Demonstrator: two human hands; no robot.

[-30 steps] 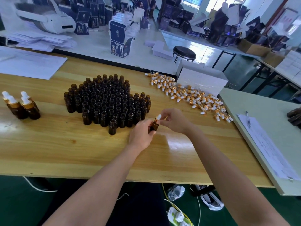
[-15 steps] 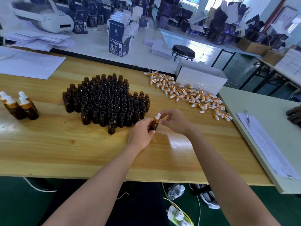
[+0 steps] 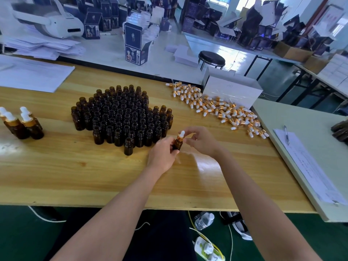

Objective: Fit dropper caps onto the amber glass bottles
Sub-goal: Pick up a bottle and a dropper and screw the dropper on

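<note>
My left hand [image 3: 163,153] is wrapped around one amber bottle [image 3: 177,145], holding it upright just above the wooden table [image 3: 75,176], a little nearer to me than the right edge of the cluster of open bottles [image 3: 122,117]. A dropper cap [image 3: 182,134] sits on the bottle's neck with its white bulb pointing up. My right hand [image 3: 202,141] has its fingers curled in and pinches the cap at its gold collar. Farther off to the right, the pile of loose caps [image 3: 222,110] lies scattered in front of a white box [image 3: 231,89]. At the far left of the table stand a few capped bottles [image 3: 22,123], well apart from the cluster.
</note>
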